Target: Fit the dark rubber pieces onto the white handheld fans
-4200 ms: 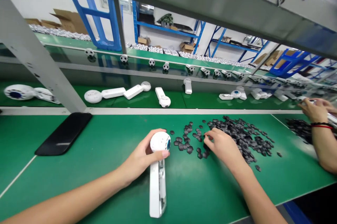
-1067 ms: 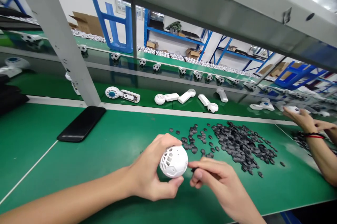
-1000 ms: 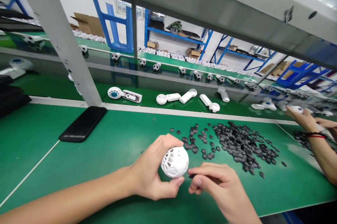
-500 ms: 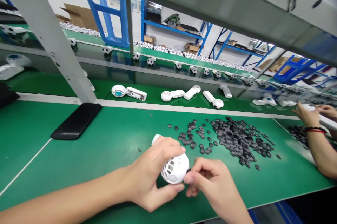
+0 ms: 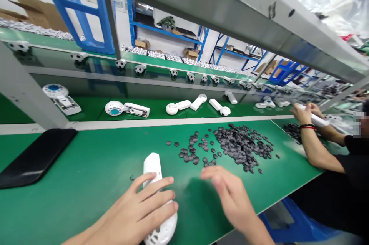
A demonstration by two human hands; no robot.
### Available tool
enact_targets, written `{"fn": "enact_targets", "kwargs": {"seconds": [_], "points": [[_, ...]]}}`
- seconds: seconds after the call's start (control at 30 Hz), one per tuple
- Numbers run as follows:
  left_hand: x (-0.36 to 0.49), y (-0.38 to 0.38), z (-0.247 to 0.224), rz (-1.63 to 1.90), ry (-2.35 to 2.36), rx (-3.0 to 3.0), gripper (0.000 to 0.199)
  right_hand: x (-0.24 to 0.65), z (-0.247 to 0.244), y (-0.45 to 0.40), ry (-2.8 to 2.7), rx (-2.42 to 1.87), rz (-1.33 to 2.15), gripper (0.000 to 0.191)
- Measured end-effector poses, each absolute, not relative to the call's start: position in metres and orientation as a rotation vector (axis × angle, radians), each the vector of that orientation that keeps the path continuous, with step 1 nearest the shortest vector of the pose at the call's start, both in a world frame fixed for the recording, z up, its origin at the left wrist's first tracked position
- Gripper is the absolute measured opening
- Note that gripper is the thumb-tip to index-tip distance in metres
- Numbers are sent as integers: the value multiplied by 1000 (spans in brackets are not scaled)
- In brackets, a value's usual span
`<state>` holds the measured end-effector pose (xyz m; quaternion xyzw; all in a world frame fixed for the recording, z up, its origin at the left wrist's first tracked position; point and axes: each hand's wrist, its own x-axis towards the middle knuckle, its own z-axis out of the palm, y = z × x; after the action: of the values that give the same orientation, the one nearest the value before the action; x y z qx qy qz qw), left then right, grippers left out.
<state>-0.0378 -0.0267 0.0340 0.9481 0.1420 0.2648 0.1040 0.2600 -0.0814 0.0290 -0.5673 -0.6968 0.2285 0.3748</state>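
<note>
Left hand (image 5: 135,208) clamps one white handset (image 5: 152,169), its caged ball end (image 5: 162,233) sticking out below the fingers. Right hand (image 5: 227,195) hangs open, apart from it, just below the black discs (image 5: 239,145), too many to count.

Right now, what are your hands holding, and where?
The left hand grips a white gadget at its neck, above the caged ball; the right hand holds nothing.

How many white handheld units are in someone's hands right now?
2: one white unit gripped by the left hand, another in a co-worker's hands at the right.
</note>
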Motion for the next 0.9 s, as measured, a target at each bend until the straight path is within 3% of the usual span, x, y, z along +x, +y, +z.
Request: {"fn": "enact_targets", "kwargs": {"seconds": [0.07,0.17,0.53,0.8,0.9], "points": [[-47,-29,27,704,456,2883,53,283,21,-71,-1729,-1730,314,36],[-51,-30,14,843,597,2844,37,287,15,-55,-1889,-1820,117,44],[-25,-33,-9,981,645,2612,29,183,6,37,-2575,-1447,162,58],[-33,-25,-24,957,578,2698,30,223,-7,42,-2569,-1548,128,74],[-34,-25,-26,931,591,2716,27,249,-9,45,-2529,-1637,90,70]]}}
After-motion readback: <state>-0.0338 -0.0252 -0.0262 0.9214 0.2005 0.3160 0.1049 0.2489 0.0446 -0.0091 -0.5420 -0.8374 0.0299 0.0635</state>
